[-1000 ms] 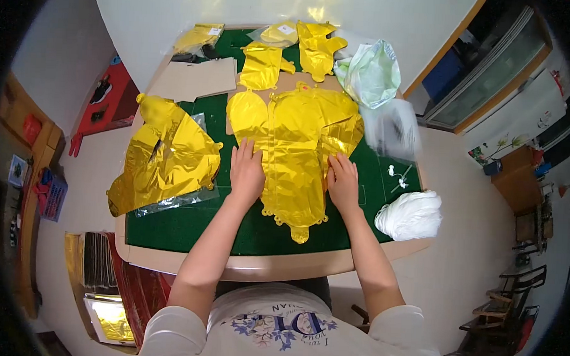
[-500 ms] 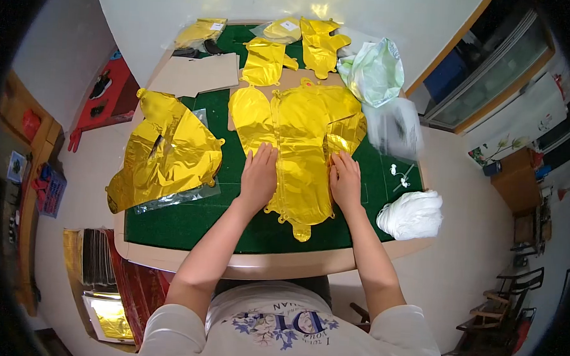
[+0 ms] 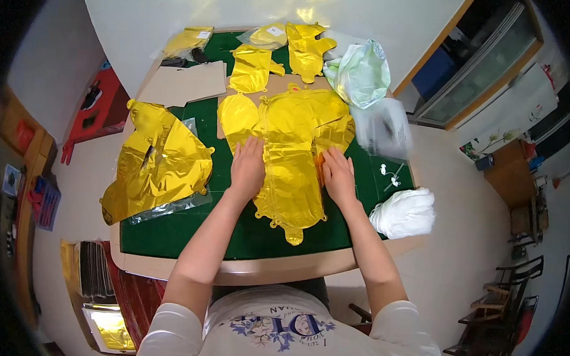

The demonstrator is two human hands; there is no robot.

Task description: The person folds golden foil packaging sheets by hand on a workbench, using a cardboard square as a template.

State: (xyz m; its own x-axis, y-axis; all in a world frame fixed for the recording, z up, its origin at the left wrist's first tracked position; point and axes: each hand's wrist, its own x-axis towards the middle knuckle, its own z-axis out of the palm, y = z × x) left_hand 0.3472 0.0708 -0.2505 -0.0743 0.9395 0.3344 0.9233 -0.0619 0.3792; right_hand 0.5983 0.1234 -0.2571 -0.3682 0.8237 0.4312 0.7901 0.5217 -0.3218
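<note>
A large flat gold foil balloon (image 3: 291,172), uninflated, lies on the green table top in front of me. My left hand (image 3: 248,170) rests on its left edge with the fingers stretched forward. At the opposite edge, my right hand (image 3: 338,175) lies below the side flap, its fingers extended and touching the foil. Neither hand grips anything that I can see. Another crumpled gold foil balloon (image 3: 161,166) lies to the left, partly over a clear plastic bag (image 3: 169,212).
Smaller gold foil pieces (image 3: 250,68) and a cardboard sheet (image 3: 186,81) lie along the back. A pale green plastic bag (image 3: 361,73) and a clear bag (image 3: 384,128) are at the back right. A white bundle (image 3: 405,212) sits near the right edge beside small white fittings (image 3: 392,175).
The whole view has shifted, so the table and its things appear slightly further left. Both hands remain at the sides of the large foil balloon, which keeps nearly the same shape.
</note>
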